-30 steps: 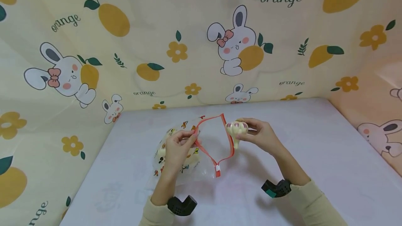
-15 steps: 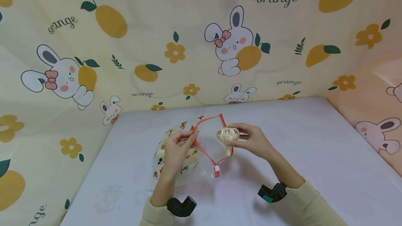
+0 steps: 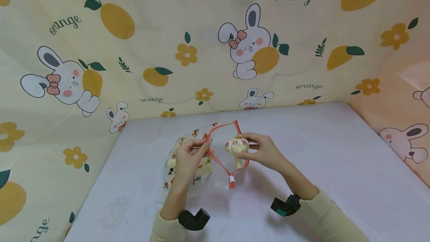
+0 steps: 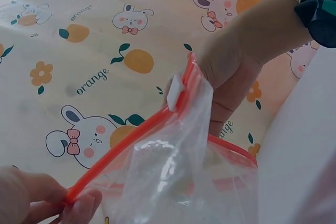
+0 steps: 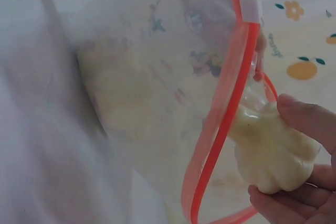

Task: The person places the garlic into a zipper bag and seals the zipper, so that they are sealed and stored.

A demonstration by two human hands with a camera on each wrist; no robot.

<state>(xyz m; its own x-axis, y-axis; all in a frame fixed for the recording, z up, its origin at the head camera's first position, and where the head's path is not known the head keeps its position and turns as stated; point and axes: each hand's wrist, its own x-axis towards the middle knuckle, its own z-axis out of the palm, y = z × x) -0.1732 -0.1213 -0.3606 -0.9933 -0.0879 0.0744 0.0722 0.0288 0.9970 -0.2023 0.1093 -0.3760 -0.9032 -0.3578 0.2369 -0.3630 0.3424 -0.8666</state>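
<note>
A clear zipper bag (image 3: 220, 184) with small cartoon prints and a red-orange zip edge stands with its mouth spread wide. My left hand (image 3: 189, 160) pinches the left side of that edge between thumb and fingers. My right hand (image 3: 265, 152) holds a garlic bulb (image 3: 237, 146), cream with purple patches, by thumb and fingertips at the mouth. In the right wrist view the garlic bulb (image 5: 275, 153) lies at the opening, its stem end pointing in past the zip edge. Pale, blurred contents show through the bag wall. A white slider (image 4: 175, 93) sits at one end of the zip.
The white tabletop (image 3: 302, 141) spreads around the bag. Behind and at the sides rises a cloth backdrop (image 3: 215, 18) printed with rabbits and oranges. Black wrist cameras (image 3: 194, 219) are strapped on both forearms.
My right hand has moved left with the garlic bulb, from beside the bag's right edge into its mouth. My left hand has kept its pinch in nearly the same place.
</note>
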